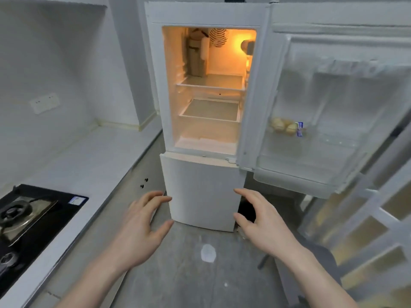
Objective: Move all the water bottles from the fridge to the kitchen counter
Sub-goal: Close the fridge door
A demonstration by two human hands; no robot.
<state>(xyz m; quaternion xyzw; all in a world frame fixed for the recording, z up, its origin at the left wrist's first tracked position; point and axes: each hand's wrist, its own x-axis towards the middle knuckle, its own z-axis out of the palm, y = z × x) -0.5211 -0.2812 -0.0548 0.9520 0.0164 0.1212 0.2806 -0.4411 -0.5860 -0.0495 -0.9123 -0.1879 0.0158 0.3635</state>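
Your fridge (200, 192) stands dead ahead: white, two doors, lower door shut. Upper door (333, 121) is swung wide to your right, and the lit compartment glows orange. Counter (84, 156) runs along your left, pale, butting against the fridge side. Black gas hob (26, 218) sits in it at lower left; it carries a small blue-white sticker, text too blurred to read. Two glass shelves (211, 82) inside the compartment are bare. No water bottles visible to you on the shelves or on the counter; can't tell where they are. Door rack holds a cluster of yellowish round items (281, 126) just beside a small blue-white pack (299, 128), print unreadable. Your left hand (142, 227) and right hand (264, 225) hover in front of the lower door, fingers spread and relaxed, holding nothing, touching nothing.
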